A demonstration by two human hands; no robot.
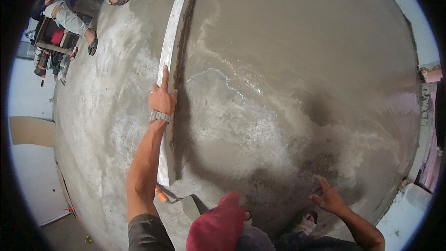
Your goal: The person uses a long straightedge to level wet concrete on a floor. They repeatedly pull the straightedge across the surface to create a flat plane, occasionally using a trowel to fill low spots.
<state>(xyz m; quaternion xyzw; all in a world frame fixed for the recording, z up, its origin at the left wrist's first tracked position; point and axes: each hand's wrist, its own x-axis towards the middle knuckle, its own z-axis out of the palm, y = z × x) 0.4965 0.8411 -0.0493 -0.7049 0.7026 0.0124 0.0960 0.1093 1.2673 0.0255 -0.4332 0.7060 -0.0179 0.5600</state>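
Note:
My left hand [162, 100], with a metal-banded watch on the wrist, grips a long pale metal straightedge [173, 32]. The index finger is stretched along its top, and the thumb lies at its right side. The straightedge runs away from me over wet grey concrete [288, 56], its right side caked with mortar. Over a darker patch of floor at the lower right, my right hand [329, 197] is open, fingers apart, holding nothing. A trowel with an orange handle [161, 194] and a grey blade [190, 208] lies by the straightedge's near end.
A red cap-like thing [216, 225] covers part of the lower edge. At the far left another person's pale trousers [69, 18] and sandalled feet show beside tools and clutter [53, 51]. White walls [30, 93] bound the left; a low ledge [423, 125] edges the right.

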